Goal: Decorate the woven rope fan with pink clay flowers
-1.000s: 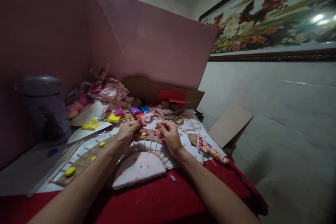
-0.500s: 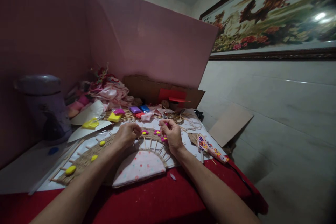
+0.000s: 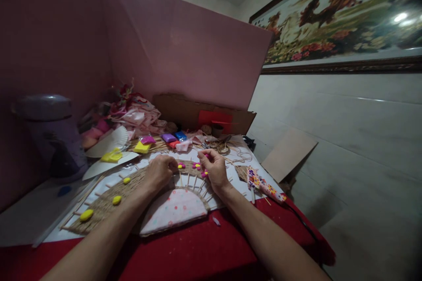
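Note:
A fan-shaped piece with a woven twine band (image 3: pixel 101 210) on thin sticks lies in front of me, its inner half-round covered in dotted pale cloth (image 3: pixel 176 210). Yellow clay discs (image 3: pixel 86 215) sit along the band's left part; small magenta-and-yellow clay flowers (image 3: pixel 180 166) are at its top. My left hand (image 3: pixel 161 170) is closed with its fingertips down at the leftmost flower; whatever they grip is hidden. Between thumb and finger of my right hand (image 3: pixel 215 170) is a small magenta clay piece (image 3: pixel 207 156), just above the other flowers.
Yellow (image 3: pixel 142 147), purple (image 3: pixel 168 138) and blue clay packs (image 3: pixel 180 135) lie behind the fan. A large lilac flask (image 3: pixel 49 140) stands left. Twine and scissors (image 3: pixel 222 145) lie at the back. At right rests a flower-patterned glue gun (image 3: pixel 263 184) with a black cord.
My left hand has come down from the raised pinch to the leftmost flower. My right hand has turned slightly, still pinching magenta clay. Over the last half second both hands barely move.

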Demonstrator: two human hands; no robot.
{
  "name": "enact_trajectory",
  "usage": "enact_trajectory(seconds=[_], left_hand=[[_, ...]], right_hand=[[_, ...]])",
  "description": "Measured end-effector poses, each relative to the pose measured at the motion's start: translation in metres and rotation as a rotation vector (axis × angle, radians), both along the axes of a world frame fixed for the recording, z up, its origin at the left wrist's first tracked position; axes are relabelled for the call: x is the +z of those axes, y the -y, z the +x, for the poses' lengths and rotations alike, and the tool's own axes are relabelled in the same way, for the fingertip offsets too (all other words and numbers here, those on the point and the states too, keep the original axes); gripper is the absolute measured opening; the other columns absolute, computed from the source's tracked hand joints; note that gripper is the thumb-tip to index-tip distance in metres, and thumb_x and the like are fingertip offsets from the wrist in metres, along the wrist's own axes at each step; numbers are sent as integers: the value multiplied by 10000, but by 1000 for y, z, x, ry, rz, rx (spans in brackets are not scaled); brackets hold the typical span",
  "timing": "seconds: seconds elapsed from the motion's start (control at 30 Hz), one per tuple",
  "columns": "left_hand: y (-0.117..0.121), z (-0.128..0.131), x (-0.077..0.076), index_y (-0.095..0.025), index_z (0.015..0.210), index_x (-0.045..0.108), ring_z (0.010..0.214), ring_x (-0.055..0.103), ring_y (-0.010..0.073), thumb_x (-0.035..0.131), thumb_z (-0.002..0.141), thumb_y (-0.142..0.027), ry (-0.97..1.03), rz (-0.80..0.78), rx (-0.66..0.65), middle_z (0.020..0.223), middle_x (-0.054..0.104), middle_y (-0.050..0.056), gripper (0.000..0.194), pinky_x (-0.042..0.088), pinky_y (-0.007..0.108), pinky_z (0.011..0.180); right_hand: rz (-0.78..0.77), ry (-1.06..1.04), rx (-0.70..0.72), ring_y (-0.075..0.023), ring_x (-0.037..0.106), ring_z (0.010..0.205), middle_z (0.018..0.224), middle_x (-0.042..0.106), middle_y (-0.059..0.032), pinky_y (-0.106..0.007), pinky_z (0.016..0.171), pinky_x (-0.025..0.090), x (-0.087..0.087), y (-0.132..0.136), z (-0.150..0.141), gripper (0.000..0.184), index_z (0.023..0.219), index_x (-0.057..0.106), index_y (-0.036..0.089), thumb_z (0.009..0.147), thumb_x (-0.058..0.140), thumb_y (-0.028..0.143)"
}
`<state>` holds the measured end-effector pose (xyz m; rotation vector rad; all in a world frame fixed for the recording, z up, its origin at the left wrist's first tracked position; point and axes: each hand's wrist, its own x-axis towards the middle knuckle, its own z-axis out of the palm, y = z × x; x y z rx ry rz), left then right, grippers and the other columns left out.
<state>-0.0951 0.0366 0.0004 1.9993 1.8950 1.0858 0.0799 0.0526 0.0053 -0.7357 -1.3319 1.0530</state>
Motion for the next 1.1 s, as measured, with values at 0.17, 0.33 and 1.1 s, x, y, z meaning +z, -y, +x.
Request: enact_trajectory(seconds=[0.17,0.33,1.1], left_hand=[[1,2,1,-239,742,746,826,570,240,555,741,-215,-143,8,10,792,699,77,192,382,321,731],[4,4,3,-240,950,731,836,581,233,504,766,-195,-146,-24,5,897,709,95,296,384,321,726],[49,19,10,-294,1213,562,947,433,305,511,711,-195,-603,-125,84,996,590,129,514,282,390,762]], right_hand=[[-18,9,-8,-67,402,389,479,463,64,-178,335,288,0,1,0,273,751,570,164,699,663,416],[-39,13,-14,-67,419,401,489,462,63,-176,345,309,1,3,0,284,748,571,166,687,670,426],[-26,70,-29,-89,446,451,518,489,45,-190,379,315,0,5,-1,259,723,587,174,684,666,417]])
